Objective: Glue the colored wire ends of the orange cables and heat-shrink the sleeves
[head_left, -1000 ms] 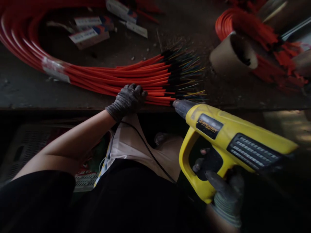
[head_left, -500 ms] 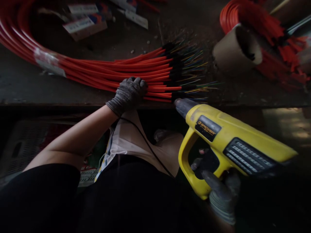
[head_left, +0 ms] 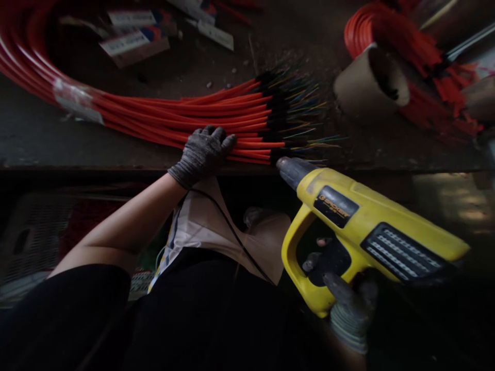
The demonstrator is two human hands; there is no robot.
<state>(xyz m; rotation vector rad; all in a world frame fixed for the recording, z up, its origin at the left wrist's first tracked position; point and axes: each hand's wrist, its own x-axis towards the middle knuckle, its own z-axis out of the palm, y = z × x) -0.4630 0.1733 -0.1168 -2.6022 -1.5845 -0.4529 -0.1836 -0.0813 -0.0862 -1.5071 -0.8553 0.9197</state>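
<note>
The orange cables (head_left: 174, 116) were pinned flat under the left hand (head_left: 203, 152), fingers spread; the yellow heat gun (head_left: 367, 226), gripped tight by the right hand (head_left: 348, 309), was best kept nozzle-close to the black sleeves (head_left: 276, 121), clear of the glove

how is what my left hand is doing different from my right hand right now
The left hand lies on top of the red cable bundle on the workbench, fingers spread over it; the right hand is below the bench edge, wrapped around the handle of the yellow heat gun. The left hand presses down; the right hand grips a tool. Both wear grey gloves.
</note>
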